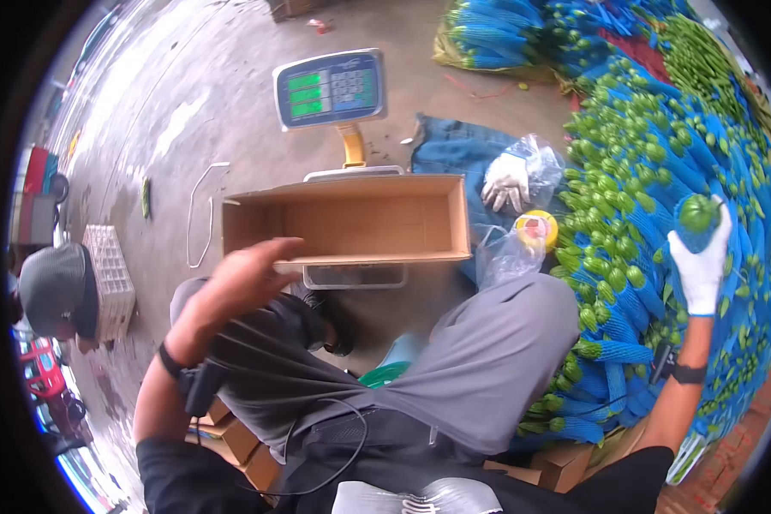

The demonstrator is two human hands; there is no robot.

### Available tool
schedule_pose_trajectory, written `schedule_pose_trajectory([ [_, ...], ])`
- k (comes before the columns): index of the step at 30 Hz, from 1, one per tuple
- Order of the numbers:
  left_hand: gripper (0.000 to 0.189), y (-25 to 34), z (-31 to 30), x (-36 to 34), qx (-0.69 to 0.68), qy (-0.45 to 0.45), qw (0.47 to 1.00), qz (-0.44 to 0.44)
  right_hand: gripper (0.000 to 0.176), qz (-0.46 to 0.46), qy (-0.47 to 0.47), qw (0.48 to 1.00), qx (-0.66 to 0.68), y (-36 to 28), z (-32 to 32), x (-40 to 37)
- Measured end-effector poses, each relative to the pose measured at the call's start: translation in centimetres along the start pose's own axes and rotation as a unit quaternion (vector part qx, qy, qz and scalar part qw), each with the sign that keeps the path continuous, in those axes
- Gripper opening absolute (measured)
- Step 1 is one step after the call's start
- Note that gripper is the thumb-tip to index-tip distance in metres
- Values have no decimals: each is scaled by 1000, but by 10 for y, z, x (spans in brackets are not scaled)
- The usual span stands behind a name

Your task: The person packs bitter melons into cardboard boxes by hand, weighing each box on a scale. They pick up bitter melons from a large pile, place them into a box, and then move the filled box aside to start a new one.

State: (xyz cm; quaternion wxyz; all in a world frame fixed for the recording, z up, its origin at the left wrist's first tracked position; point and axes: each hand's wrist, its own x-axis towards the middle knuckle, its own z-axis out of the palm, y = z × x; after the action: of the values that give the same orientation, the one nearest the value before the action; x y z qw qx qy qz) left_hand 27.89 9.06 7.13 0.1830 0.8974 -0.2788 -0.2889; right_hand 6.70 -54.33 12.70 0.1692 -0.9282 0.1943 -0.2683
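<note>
My left hand (240, 278) is bare and rests by the near rim of an empty cardboard box (351, 224), fingers loosely curled and holding nothing. The box sits on a weighing scale platform (355, 276) with a digital display (330, 88) behind it. My right hand (702, 257), in a white glove, is raised over a big heap of green buds in blue net sleeves (660, 171). It grips one green bud wrapped in blue net (698, 214).
A loose white glove (505, 182) and a yellow tape roll (535, 227) lie by clear plastic on a blue cloth. A person in a grey cap (56, 291) sits at left beside a white crate (111, 270). Small cardboard boxes (240, 441) sit under my legs.
</note>
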Motion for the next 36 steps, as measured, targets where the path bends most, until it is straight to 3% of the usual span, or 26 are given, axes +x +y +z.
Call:
schedule_pose_trajectory([
  [2,66,-2,42,16,103,-34,992,70,92,-54,-25,997,40,-64,-9,20],
  [5,78,2,96,35,165,-107,978,72,94,-70,-115,978,162,-176,4,34],
  [8,82,-1,114,45,133,-23,987,89,90,-234,-184,948,118,-286,51,42],
  [10,79,-9,119,45,122,-14,988,90,84,-360,-221,900,110,-340,102,43],
  [11,77,-12,121,45,119,-10,988,93,80,-381,-267,877,121,-363,136,40],
  [13,62,-15,132,47,192,-32,975,104,74,-383,-381,831,131,-408,203,28],
  [15,54,-19,148,49,215,8,973,87,73,-352,-484,799,64,-447,265,7],
  [17,46,-23,159,39,179,168,954,173,78,-329,-550,766,-41,-485,311,-19],
  [18,43,-28,170,37,177,202,946,182,78,-341,-557,756,-44,-495,334,-31],
  [19,41,-15,150,36,205,109,961,152,80,-331,-573,746,-78,-501,358,-43],
  [21,32,-6,137,35,139,61,980,126,82,-329,-593,725,-118,-516,393,-62],
  [23,28,-3,114,32,81,85,982,145,84,-258,-627,724,-125,-529,420,-78],
  [24,27,-5,126,37,13,139,983,121,90,-234,-641,719,-131,-532,433,-83],
  [26,25,-10,148,46,-134,253,954,95,99,-267,-620,727,-127,-525,472,-92],
  [28,26,-9,148,41,-187,217,956,58,115,-301,-608,729,-84,-509,492,-100],
  [29,28,-11,155,41,-69,189,977,72,115,-301,-612,727,-86,-496,501,-101],
  [30,30,-13,162,42,51,160,982,85,110,-311,-616,721,-56,-484,510,-101],
  [31,30,-12,155,43,45,159,983,84,105,-320,-622,714,-26,-471,515,-101],
  [32,33,-9,141,45,70,24,993,91,85,-340,-628,700,-28,-460,515,-98],
  [33,37,-7,129,45,97,-109,984,98,85,-339,-630,698,-30,-453,516,-95],
  [35,34,-4,125,43,114,-123,981,98,72,-406,-658,631,-72,-437,512,-94],
  [36,34,-4,130,44,127,-124,978,106,65,-412,-659,625,-80,-428,517,-101],
])
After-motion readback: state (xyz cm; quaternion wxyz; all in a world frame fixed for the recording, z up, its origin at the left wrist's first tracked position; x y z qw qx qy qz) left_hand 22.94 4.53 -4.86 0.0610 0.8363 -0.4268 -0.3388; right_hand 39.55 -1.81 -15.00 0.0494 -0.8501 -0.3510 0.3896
